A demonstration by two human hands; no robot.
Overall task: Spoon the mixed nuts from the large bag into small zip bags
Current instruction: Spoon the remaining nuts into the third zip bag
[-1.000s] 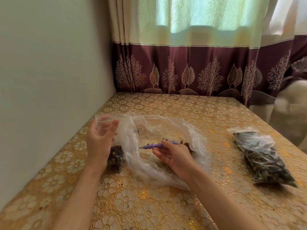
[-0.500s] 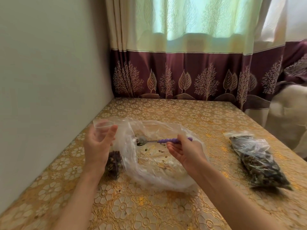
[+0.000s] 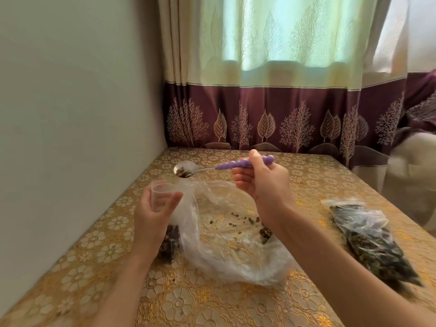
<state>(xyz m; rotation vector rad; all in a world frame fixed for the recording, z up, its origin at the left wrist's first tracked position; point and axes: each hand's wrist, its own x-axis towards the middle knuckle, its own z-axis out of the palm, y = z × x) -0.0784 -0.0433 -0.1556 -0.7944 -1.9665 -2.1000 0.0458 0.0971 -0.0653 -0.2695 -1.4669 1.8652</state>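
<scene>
Right hand [image 3: 264, 182] pinches purple spoon [image 3: 236, 165], bowl loaded, above small zip bag [image 3: 165, 218] mouth. Left hand [image 3: 153, 215] grips mouth open. Tip slowly over opening; keep level until centred. Large bag [image 3: 236, 239] flat alongside, nearly empty.

Nearly empty clear large bag [image 3: 236, 244] slumped centre table, small zip bag [image 3: 168, 239] upright at its nine o'clock, purple-handled spoon [image 3: 221, 165] of nuts level above at twelve o'clock
</scene>
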